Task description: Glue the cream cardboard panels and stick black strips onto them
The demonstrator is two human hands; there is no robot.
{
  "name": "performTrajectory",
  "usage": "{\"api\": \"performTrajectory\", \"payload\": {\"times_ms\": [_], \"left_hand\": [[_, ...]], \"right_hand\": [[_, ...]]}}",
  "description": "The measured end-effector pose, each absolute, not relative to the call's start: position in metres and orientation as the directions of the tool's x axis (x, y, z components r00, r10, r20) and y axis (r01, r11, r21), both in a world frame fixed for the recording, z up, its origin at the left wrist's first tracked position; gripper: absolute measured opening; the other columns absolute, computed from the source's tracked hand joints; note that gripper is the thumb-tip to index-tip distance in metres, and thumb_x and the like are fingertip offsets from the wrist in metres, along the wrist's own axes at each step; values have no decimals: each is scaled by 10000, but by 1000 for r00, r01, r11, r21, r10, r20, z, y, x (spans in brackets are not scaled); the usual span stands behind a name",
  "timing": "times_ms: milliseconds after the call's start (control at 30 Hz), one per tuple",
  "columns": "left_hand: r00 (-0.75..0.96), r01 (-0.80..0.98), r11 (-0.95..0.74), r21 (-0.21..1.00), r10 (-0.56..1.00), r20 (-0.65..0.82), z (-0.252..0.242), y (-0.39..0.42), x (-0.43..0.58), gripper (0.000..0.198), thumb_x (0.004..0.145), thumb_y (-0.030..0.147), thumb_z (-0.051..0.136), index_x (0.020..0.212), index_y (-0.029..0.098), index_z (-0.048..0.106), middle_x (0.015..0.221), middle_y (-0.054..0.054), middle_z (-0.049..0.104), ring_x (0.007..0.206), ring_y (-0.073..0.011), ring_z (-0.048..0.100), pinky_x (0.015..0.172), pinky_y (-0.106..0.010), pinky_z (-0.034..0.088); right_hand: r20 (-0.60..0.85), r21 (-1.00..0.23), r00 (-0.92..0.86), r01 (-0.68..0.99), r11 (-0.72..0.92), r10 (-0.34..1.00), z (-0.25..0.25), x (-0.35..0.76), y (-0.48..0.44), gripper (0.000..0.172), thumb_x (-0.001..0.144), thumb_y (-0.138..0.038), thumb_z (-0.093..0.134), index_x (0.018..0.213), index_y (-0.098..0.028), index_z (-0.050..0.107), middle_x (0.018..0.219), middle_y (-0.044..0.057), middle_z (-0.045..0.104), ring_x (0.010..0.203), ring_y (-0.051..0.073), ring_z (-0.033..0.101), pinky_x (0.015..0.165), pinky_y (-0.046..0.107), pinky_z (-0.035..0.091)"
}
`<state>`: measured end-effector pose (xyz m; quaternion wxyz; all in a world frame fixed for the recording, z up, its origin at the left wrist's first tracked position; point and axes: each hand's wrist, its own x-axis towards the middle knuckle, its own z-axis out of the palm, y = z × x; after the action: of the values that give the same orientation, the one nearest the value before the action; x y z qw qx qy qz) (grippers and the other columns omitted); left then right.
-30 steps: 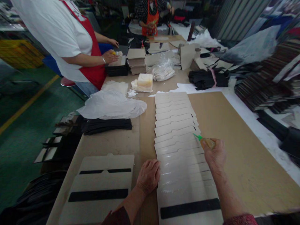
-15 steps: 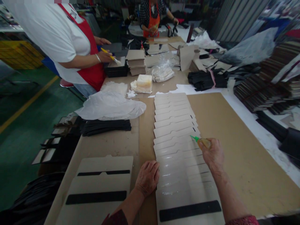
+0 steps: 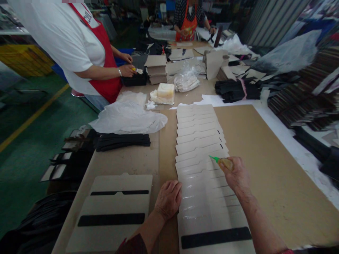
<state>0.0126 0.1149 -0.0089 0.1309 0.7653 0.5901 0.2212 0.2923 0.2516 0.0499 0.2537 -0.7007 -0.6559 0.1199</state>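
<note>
My right hand (image 3: pixel 237 176) is wrapped round a small yellowish glue bottle (image 3: pixel 226 164) with a green nozzle. The nozzle tip points left, just over a row of overlapping grey-beige cardboard panels (image 3: pixel 198 137). Shiny wet streaks of glue show on several panels in the nearer half of the row. A black strip (image 3: pixel 215 237) lies across the nearest panel. My left hand (image 3: pixel 169 198) lies on the table, fingers laid against the left edge of the row, holding nothing. To its left are more panels (image 3: pixel 106 236) with black strips across them.
Black strips (image 3: pixel 123 141) lie partly under a white plastic sheet (image 3: pixel 129 118). Beyond are a cream block (image 3: pixel 166 92), a clear bag (image 3: pixel 186 81) and a board stack (image 3: pixel 155 67). A co-worker in a red apron (image 3: pixel 106 67) brushes at the left; another in orange (image 3: pixel 188 26) stands behind.
My right hand has moved the glue bottle slightly left across the panels. My left hand stays by the row's edge. The co-worker's brush hand has shifted, and the view has turned slightly.
</note>
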Motion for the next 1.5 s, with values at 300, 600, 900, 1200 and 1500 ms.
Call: {"api": "performTrajectory", "payload": {"times_ms": [300,600,900,1200,1500], "left_hand": [[195,846,-264,464,962,192,-6,115,13,275,932,193,504,1194,207,585,1128,-86,633,1024,-241,568,939,-433,512],[192,845,-259,468,963,187,-8,113,13,298,926,192,519,1216,207,583,1133,-80,632,1029,-240,558,955,-439,500],[189,840,-264,474,961,200,-6,113,14,279,928,211,507,1193,200,593,1113,-89,636,999,-235,561,928,-430,506],[189,832,-253,493,966,177,-7,113,15,280,926,206,516,1197,193,588,1140,-80,631,1026,-235,547,953,-428,493],[183,835,-250,491,966,181,-7,113,16,266,930,219,509,1180,200,597,1109,-78,636,1012,-229,551,946,-425,496]], "right_hand": [[123,-536,52,844,22,991,53,276,245,358,866,-573,532,974,-234,574,977,51,592,764,207,550,648,344,425],[126,-525,-5,848,71,992,55,262,238,304,876,-534,540,964,-245,573,972,35,584,794,207,560,681,347,425],[93,-535,-80,836,117,992,63,241,226,309,894,-532,515,957,-236,576,967,46,588,786,215,566,628,331,397],[128,-525,-102,837,154,987,61,229,221,308,904,-529,517,976,-236,578,958,32,590,779,207,572,623,315,409],[148,-549,-159,807,215,976,60,213,213,276,920,-502,518,1005,-242,560,970,35,584,808,212,585,657,323,448]]}}
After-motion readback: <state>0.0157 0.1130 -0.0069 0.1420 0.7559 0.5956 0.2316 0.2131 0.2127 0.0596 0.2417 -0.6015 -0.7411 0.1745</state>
